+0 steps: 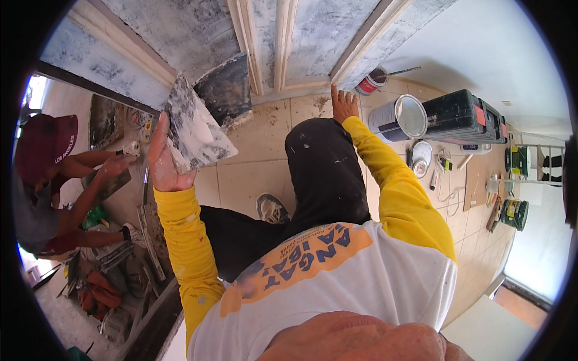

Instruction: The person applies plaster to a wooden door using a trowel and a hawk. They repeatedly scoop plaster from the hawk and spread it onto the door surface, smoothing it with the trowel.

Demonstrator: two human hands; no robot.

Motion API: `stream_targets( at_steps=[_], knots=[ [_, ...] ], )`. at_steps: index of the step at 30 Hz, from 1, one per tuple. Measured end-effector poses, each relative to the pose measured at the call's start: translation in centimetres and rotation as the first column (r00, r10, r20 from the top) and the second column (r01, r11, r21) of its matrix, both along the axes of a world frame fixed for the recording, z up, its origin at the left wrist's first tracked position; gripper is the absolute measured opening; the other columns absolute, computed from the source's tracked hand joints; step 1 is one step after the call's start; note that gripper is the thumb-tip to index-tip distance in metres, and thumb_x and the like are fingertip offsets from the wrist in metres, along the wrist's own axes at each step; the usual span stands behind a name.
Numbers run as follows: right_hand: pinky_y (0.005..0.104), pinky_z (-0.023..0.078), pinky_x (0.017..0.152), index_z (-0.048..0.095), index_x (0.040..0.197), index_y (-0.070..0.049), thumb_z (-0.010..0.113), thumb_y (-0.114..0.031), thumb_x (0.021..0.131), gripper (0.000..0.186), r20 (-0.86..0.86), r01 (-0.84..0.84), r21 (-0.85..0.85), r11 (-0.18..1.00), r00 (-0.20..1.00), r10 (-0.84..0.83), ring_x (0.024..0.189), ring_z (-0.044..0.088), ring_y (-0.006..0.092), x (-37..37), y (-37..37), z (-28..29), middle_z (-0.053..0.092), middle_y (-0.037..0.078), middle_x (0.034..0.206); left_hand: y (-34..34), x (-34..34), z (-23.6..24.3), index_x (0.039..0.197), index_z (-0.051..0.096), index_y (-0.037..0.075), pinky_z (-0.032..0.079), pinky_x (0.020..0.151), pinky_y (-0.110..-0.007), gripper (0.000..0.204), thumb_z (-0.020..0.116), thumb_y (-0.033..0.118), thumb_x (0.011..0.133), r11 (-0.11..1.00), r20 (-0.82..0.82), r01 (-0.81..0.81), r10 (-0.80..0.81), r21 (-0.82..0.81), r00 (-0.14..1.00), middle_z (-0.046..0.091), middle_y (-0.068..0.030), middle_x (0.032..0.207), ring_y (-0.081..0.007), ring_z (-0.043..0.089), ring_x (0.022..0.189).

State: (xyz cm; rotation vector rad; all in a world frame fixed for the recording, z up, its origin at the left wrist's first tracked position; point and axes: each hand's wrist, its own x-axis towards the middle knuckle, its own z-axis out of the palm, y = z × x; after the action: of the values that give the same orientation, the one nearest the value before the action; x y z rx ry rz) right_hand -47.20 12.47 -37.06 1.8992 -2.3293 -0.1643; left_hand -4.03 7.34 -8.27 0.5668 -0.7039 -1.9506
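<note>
Board (201, 135), smeared white and black, sits in the left hand (161, 159), grasped at its left edge, near a dark sheet (227, 90). The right hand (345, 107) reaches the foot of the panelled surface (316, 45), fingers straightened; whether it grips anything, I cannot tell. Beside it, 2 cans stand: a red can (366, 88) and a larger can (384, 118).

A white fabric shirt (355, 295) with paint-marked long yellow sleeves (385, 165) and a dark-lettered orange panel (298, 265) is worn, with paint-flecked black trousers (328, 180) and a dark laced shoe (272, 209).
</note>
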Motion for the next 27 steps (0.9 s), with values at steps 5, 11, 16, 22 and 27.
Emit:
stream_targets(
  at_steps=[5,11,16,22,27],
  knots=[
    [0.0588,0.034,0.102,0.013,0.154,-0.008,0.054,-0.014,0.087,0.079,-0.005,0.022,0.129,0.991,1.0,-0.022,0.114,0.054,0.0387,-0.4,-0.8,1.4,0.058,0.02,0.125,-0.2,-0.3,0.0,0.14,0.043,-0.002,0.049,0.097,-0.038,0.049,0.043,0.03,0.102,0.994,0.026,-0.05,0.048,0.094,0.999,0.055,-0.0211,0.133,-0.0275,0.059,0.116],
    [0.0584,0.035,0.099,0.01,0.155,-0.009,0.053,-0.015,0.084,0.083,0.117,0.052,0.155,0.987,0.991,-0.071,0.109,0.059,0.0365,0.3,-0.5,1.1,0.065,0.017,0.115,-0.2,-0.4,0.0,0.14,0.043,-0.001,0.05,0.095,-0.038,0.049,0.04,0.033,0.103,0.991,0.058,-0.071,0.065,0.112,0.996,0.055,-0.0197,0.133,-0.0255,0.06,0.114],
    [0.0575,0.036,0.097,0.005,0.156,-0.012,0.053,-0.014,0.083,0.088,0.127,0.089,0.076,0.993,0.987,-0.098,0.108,0.059,0.0363,-0.1,-0.4,0.0,0.065,0.017,0.115,0.0,-0.9,0.3,0.14,0.042,-0.001,0.05,0.095,-0.038,0.05,0.04,0.032,0.103,0.996,0.04,-0.043,0.04,0.081,0.998,0.055,-0.0202,0.134,-0.0255,0.06,0.114],
    [0.0525,0.041,0.092,0.001,0.156,-0.015,0.053,-0.013,0.081,0.092,0.31,0.097,0.044,0.994,0.945,-0.106,0.099,0.062,0.0369,-0.4,-0.5,-1.3,0.064,0.017,0.114,0.6,-0.9,0.1,0.141,0.041,-0.001,0.05,0.096,-0.039,0.049,0.042,0.03,0.103,0.991,0.043,-0.1,0.104,-0.089,0.994,0.055,-0.0219,0.133,-0.0269,0.059,0.116],
    [0.0504,0.043,0.089,0.001,0.156,-0.013,0.053,-0.012,0.079,0.093,0.252,0.087,-0.031,0.996,0.965,-0.076,0.096,0.062,0.038,-0.3,-0.7,-2.2,0.063,0.017,0.112,-0.3,-0.6,-0.8,0.142,0.041,-0.001,0.05,0.096,-0.04,0.049,0.044,0.028,0.102,0.996,-0.028,-0.048,0.05,0.071,0.998,0.055,-0.0225,0.133,-0.0282,0.058,0.118]
  ],
)
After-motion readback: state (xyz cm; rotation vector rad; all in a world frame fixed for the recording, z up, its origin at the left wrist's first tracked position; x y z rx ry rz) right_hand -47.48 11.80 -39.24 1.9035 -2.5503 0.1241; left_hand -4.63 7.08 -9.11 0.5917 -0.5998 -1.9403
